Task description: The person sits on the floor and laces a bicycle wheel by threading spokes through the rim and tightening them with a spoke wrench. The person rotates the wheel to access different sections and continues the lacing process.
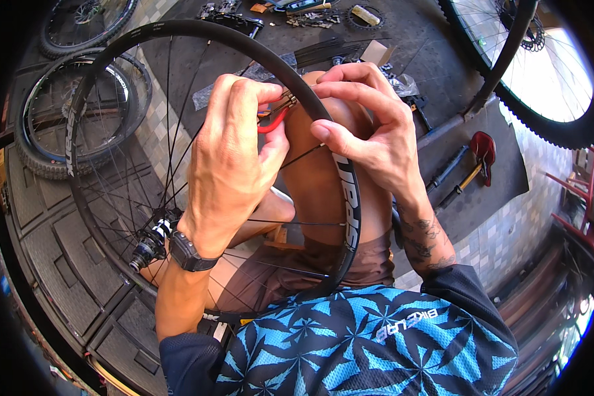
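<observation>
A bare bicycle wheel, black-rimmed and without a tyre, stands tilted across my lap. Its hub lies to the left of my left wrist. My left hand pinches a small spoke wrench with a red handle and a metal head. That metal head sits close to the rim's inner side, where a spoke meets it; the exact contact is partly hidden by my fingers. Across the rim, my right hand grips it, thumb on the near part and fingertips reaching toward the wrench.
Tyred wheels lie at the left, and another wheel stands at the upper right. Small bike parts are scattered on the dark mat beyond. A red saddle on a post lies at the right, beside a red metal frame.
</observation>
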Tool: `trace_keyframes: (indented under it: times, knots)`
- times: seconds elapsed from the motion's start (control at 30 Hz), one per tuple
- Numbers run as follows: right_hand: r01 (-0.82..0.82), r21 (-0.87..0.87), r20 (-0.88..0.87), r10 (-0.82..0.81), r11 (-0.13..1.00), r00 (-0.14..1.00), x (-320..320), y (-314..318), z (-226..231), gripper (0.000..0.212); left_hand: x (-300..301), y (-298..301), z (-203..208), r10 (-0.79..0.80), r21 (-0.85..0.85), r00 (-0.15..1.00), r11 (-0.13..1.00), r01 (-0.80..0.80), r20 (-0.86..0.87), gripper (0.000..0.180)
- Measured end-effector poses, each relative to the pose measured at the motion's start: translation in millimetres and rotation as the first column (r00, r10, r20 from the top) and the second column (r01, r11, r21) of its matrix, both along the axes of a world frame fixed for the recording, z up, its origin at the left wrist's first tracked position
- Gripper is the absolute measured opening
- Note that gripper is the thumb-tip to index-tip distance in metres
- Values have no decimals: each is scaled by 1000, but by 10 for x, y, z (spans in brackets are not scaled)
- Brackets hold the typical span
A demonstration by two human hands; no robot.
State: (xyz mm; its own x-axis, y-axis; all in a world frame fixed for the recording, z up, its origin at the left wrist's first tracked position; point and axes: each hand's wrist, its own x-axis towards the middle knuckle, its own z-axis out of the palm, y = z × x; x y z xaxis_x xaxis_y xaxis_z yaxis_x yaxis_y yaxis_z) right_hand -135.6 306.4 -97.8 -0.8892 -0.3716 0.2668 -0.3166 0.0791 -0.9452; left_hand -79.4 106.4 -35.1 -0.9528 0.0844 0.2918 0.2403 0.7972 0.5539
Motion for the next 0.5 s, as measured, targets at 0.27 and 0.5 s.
trace_keyframes:
  times: [0.27,0.5]
  knots:
    - [-3,-16,9,3,1000,1000,4,7,1,40,26,-29,-58,-34,-51,997,998,31,-65,27]
    - [-1,-21,27,2,1000,1000,11,-3,4,40,-8,-7,119,178,464,916,817,-342,360,8]
